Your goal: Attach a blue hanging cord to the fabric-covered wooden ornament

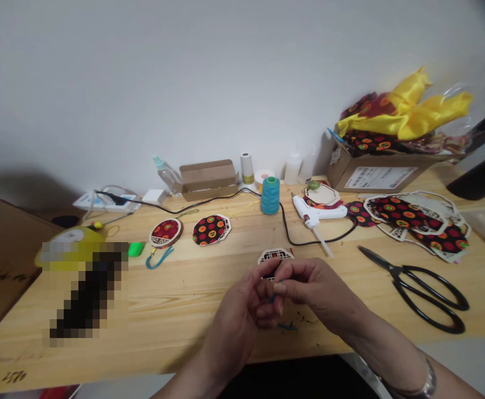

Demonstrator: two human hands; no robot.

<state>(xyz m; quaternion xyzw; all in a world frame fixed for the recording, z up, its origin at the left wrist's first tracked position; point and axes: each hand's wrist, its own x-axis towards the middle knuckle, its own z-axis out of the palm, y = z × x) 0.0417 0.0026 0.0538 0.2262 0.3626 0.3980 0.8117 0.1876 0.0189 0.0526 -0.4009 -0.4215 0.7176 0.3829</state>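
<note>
Both hands meet above the front of the wooden table (pixel 163 321), fingertips together. My left hand (pixel 242 310) is closed with its fingers curled, and a small bit of blue thread (pixel 272 297) shows among them. Thumb and forefinger of my right hand (pixel 309 282) pinch at the same spot; the fingers mostly hide what is between them. Just behind the hands lies an octagonal wooden lattice piece (pixel 274 255), partly covered by them. Blue thread scraps (pixel 287 326) lie on the table below the hands.
Black-handled scissors (pixel 408 288) lie at right. Behind stand a blue thread spool (pixel 270 197) and a white glue gun (pixel 315 210) with its black cord. Patterned fabric pieces (pixel 211 230), a round tasselled ornament (pixel 166 231) and a fabric-filled cardboard box (pixel 375 172) are around. A blurred patch covers the left.
</note>
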